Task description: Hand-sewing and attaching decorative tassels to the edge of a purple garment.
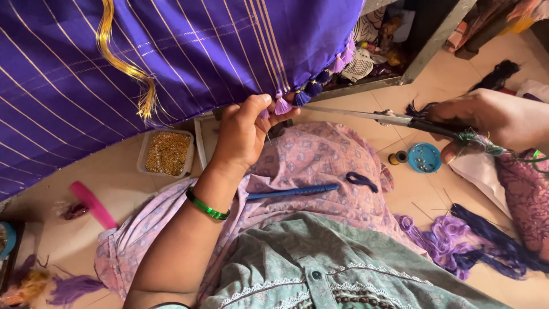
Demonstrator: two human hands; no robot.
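Note:
A purple cloth (171,51) with thin gold stripes hangs across the top, its lower edge trimmed with small purple tassels (311,88). My left hand (243,131), with a green bangle at the wrist, pinches the cloth's edge beside a pale purple tassel (281,106). My right hand (492,117) grips a pair of scissors (372,116) whose long blades point left toward the tassels. A gold thread bundle (128,68) dangles over the cloth.
On my lap lie a blue comb (291,191) and a dark thread loop (361,181). The floor holds a tray of gold beads (167,152), a pink comb (94,205), a blue round tin (424,157), a small spool (398,157) and purple thread piles (457,240).

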